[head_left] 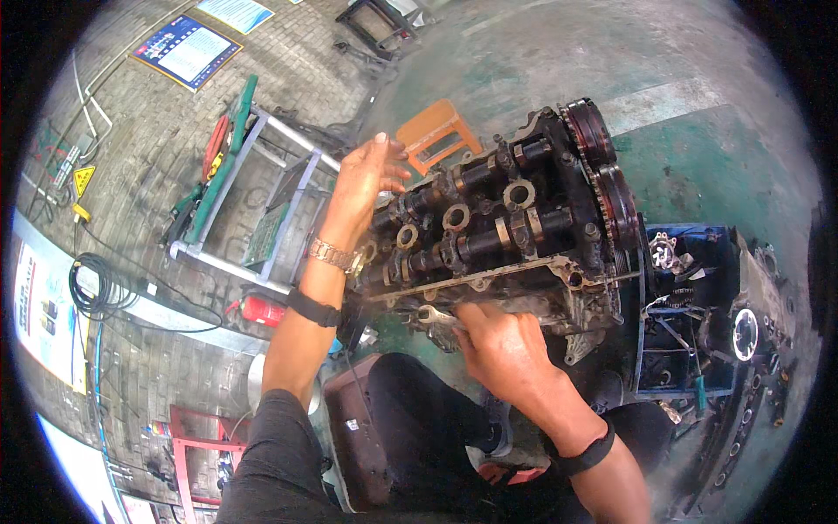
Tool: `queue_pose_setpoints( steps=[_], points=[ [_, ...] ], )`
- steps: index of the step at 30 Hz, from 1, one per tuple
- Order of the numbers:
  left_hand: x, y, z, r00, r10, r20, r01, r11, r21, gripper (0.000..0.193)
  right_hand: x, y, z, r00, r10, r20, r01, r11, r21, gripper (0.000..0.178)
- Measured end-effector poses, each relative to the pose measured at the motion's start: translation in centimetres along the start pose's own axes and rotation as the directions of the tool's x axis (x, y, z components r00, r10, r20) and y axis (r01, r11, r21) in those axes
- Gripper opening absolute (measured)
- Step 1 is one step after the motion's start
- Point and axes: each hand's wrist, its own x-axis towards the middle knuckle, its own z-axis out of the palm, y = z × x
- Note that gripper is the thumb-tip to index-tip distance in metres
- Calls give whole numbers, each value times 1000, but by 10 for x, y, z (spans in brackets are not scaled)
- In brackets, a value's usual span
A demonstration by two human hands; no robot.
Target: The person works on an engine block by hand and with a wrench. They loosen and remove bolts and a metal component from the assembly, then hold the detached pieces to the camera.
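A dirty engine (489, 227) stands before me with its top uncovered, showing dark camshafts (489, 242) lying lengthwise and several round tube openings between them. Two dark round camshaft sprockets (602, 166) sit at its right end. My left hand (365, 175) is raised over the engine's far left corner, fingers apart and nothing visible in them. Low against the near side, my right hand (504, 349) has its fingers curled in beside a pale metal part (434, 316). What those fingers grip, if anything, is hidden.
An orange stool (436, 131) stands behind the engine. To the right lie a blue parts crate (690, 384) and a metal casting (764, 297). At left are a metal frame cart (231, 188) and a red fire extinguisher (260, 310). A brown bin (353, 445) is by my legs.
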Motion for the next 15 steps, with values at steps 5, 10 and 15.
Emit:
queue_pose_setpoints(
  steps=[5,10,15],
  points=[
    [4,-4,6,995,94,20,-95,993,76,39,-1,1,0,1000,-1,-9,1,1000,8,16],
    [4,-14,-6,998,57,11,-57,947,317,24,-1,2,-2,1000,12,12,-12,1000,3,15],
    [1,-28,-25,998,-65,2,55,868,493,20,0,0,-3,1000,8,8,-8,1000,-12,14]
  ],
)
